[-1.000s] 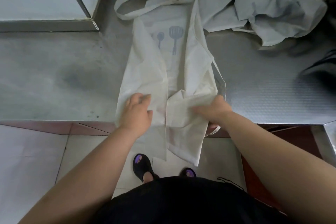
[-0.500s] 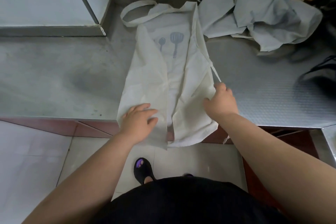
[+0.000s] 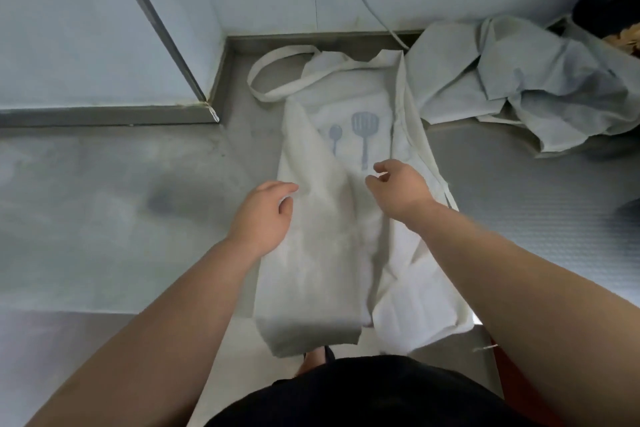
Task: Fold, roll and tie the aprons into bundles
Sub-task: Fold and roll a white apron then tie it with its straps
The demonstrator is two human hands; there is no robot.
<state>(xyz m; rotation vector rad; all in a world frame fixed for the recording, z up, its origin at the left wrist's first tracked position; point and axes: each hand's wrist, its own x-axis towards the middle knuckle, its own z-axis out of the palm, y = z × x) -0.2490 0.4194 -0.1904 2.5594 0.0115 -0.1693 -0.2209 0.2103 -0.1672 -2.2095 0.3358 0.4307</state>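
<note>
What a spread this was: the steel counter (image 3: 104, 218) filled the view, and along it, from the far wall to the near edge, lay the white apron (image 3: 322, 253), its hem hanging off the near lip toward the floor. Both long sides were turned in over the middle. The left flap lay fairly flat, while the right flap was rumpled and gaped lower down.

Far right sat a heap of unfolded grey aprons (image 3: 519, 87), well apart from the hands.

The left hand (image 3: 263, 215) sat at the left flap's outer edge, fingers loosely bent, gripping nothing I could see. The right hand (image 3: 401, 191) was over the middle, fingers and thumb slack and parted, nothing pinched. Whether it touched the cloth, I could not tell.

This looked like the folding step, early in the job. To do it well, the right flap wanted smoothing so both edges ran parallel and the strip kept one even width. The hem wanted lifting onto the counter before any rolling.

The neck loop (image 3: 294, 87) at the far end wanted tucking in. The waist tie (image 3: 448, 192) trailing at the right should stay free for knotting. The spoon-and-spatula print (image 3: 364, 135) marked the centre line nicely.
</note>
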